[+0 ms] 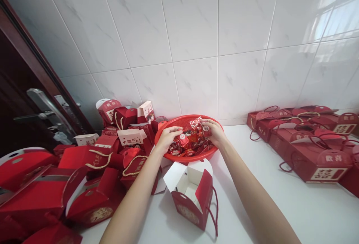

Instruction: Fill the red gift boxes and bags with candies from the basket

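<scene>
Both my hands are over a red plastic basket (193, 158) filled with wrapped candies (193, 139). At the basket's left side, my left hand (167, 138) pinches a red wrapped candy (183, 138) with a pale round mark. My right hand (215, 132), on the right side, has its fingers closed on a dark red wrapped candy (206, 129); its fingertips are partly hidden. A red and white patterned wrapper (195, 123) shows beside those fingers. In front of the basket, between my forearms, stands an open red gift box (190, 208), white inside, with a dark red cord handle.
Many red gift boxes (36, 188) are heaped on the left, some with open flaps and rope handles. Closed gift boxes (305, 154) stand in rows on the right of the white table (241, 169). A tiled wall (196, 42) rises behind; a door handle (50, 105) is far left.
</scene>
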### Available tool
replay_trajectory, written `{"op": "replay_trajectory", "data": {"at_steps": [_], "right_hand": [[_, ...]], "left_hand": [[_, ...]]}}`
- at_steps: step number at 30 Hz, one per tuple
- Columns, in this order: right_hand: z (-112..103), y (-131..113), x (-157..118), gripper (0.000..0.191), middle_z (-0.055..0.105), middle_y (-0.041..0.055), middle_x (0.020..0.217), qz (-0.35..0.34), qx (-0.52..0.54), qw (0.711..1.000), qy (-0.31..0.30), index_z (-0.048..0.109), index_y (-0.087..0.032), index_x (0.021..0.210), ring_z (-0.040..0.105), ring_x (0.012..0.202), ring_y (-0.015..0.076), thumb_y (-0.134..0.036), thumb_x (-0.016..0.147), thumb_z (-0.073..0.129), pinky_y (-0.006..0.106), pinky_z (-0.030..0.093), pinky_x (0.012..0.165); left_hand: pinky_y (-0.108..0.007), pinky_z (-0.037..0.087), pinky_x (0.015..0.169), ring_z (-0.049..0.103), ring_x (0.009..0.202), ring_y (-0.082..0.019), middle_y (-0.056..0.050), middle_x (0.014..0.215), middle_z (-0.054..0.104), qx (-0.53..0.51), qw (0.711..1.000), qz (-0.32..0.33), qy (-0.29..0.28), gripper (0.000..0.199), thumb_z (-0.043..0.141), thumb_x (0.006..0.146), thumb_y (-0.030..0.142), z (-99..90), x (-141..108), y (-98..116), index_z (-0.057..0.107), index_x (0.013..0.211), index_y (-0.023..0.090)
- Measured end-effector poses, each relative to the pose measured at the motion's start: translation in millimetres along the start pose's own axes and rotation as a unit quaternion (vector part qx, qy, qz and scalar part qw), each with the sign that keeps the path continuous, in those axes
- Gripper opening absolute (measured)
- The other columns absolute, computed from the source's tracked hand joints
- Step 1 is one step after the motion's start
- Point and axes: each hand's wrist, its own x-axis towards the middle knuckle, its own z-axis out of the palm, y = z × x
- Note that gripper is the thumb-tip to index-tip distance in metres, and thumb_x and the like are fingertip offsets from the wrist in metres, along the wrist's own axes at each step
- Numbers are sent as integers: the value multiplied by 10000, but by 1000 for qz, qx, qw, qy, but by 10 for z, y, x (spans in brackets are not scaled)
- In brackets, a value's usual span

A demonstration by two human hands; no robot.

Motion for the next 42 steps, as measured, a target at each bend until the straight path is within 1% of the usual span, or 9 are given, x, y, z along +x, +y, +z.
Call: {"op": "replay_trajectory", "data": {"at_steps": [3,8,15,20,26,29,33,38,42], "right_hand": [[-6,7,9,171,675,-8,733,2,-3,1000,-3,719,-210,711,587,667,145,-223,545,755,225,428,469],[-2,-2,-8,155,686,-1,729,7,-12,1000,-19,711,-209,719,603,673,159,-217,568,748,259,493,518],[6,-15,-41,189,701,-4,751,10,-27,999,-44,710,-199,747,633,698,152,-222,571,775,235,494,545],[21,-26,-80,244,700,-10,779,2,-40,997,-68,714,-203,758,618,692,137,-250,548,830,239,514,574],[64,-62,-152,333,672,-21,771,2,-42,995,-88,713,-203,775,614,672,134,-291,502,882,251,538,556],[115,-113,-228,346,664,-27,780,0,-47,994,-102,710,-206,795,613,665,126,-307,518,891,286,578,620],[219,-259,-395,331,658,-32,783,-19,-77,988,-131,703,-203,815,607,648,104,-310,561,888,278,580,665],[309,-511,-706,312,644,-36,743,-53,-117,981,-144,678,-200,830,603,632,104,-330,608,854,261,554,638],[322,-744,-1024,238,647,-16,770,-105,-230,950,-183,669,-185,872,566,610,96,-299,692,775,213,450,529]], "left_hand": [[-317,547,829,709,888,-222,-41,923,777,-62,998,-16,0,266,769,630,311,12,-19,-34,768,863,184],[-312,529,821,689,843,-206,-36,856,765,-94,995,12,23,278,800,572,301,33,-42,-58,763,815,173],[-304,516,766,671,769,-196,-47,785,761,-153,985,41,65,328,860,478,351,52,-89,-54,770,733,165],[-321,517,771,673,774,-208,-55,796,768,-167,982,57,69,323,854,500,381,58,-104,-44,771,730,169],[-374,532,865,699,864,-245,-69,863,776,-189,975,88,80,361,859,523,409,43,-115,-23,767,770,164],[-392,539,876,704,880,-256,-69,858,773,-192,974,92,78,352,862,543,408,33,-148,38,764,778,165],[-360,535,867,700,849,-226,-41,824,767,-230,968,92,45,361,884,513,404,18,-245,215,758,769,182],[-330,532,853,692,824,-195,-36,850,766,-261,960,95,-36,451,912,494,414,-98,-497,519,753,839,170],[-341,532,872,694,874,-214,-55,902,766,-204,968,111,-98,472,851,605,502,-306,-721,684,748,928,173]]}}
